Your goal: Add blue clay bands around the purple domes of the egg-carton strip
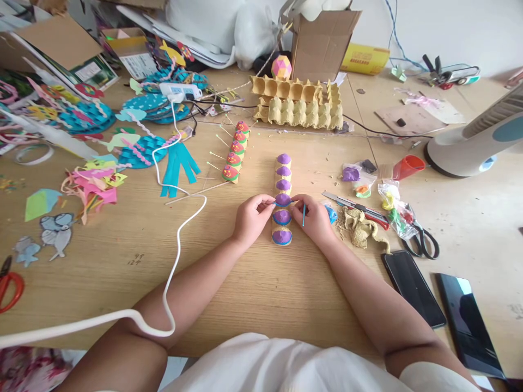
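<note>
A strip of egg carton cups point(275, 227) lies lengthwise in front of me, each cup topped with purple clay. Thin blue clay edges the purple on the two nearest cups. At the third cup from the near end, my left hand point(251, 219) is closed in a pinch at the left side of its purple cap point(283, 199). My right hand point(315, 216) pinches at the cap's right side, and a thin blue clay strip point(304, 214) hangs down from its fingers. Blue runs along the cap's lower edge between both hands. My fingertips hide the strip's ends.
Beyond to the left stands a finished-looking red and green egg carton caterpillar point(234, 159). Right of my hands lie a utility knife point(359, 207), tan clay point(359, 227), blue clay point(331, 214), scissors point(427, 242) and two phones point(414, 286). A white cable point(178, 245) crosses my left forearm.
</note>
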### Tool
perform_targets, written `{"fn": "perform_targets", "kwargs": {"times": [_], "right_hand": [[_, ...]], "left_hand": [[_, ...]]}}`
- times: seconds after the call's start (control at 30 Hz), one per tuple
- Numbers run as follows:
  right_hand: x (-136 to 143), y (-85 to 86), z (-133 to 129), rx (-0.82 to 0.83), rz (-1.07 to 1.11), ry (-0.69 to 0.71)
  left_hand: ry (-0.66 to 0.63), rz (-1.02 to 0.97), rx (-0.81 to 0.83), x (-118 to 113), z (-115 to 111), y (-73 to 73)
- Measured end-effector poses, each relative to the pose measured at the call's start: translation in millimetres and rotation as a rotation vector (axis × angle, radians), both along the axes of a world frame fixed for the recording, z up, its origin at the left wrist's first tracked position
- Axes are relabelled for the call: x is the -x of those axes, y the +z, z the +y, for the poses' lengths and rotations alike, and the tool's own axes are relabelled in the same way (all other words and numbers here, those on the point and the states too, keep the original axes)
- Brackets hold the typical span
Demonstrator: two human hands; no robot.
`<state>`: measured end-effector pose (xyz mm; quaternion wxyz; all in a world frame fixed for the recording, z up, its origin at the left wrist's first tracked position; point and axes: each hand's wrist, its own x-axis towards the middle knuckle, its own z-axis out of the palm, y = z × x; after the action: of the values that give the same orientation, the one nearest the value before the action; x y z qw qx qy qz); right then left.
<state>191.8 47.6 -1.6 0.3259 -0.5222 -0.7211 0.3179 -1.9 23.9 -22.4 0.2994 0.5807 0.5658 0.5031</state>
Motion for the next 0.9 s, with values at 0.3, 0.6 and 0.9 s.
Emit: {"fn": "perform_targets", "kwargs": {"times": [0.3,0.6,0.9], "right_hand": [[0.0,2.4,-1.8,-0.037,-0.036,-0.023],[1.1,2.2,-0.7,0.003,0.014,-0.039],[1.2,0.5,0.9,0.040,0.078,-0.042]], "left_hand": [[-0.008,-0.002,0.007,-0.4,-0.7,1.6],[-0.004,-0.003,0.010,0.2,-0.8,1.4],[-0.005,-0.015,0.019,-0.7,-1.2,3.4]]}}
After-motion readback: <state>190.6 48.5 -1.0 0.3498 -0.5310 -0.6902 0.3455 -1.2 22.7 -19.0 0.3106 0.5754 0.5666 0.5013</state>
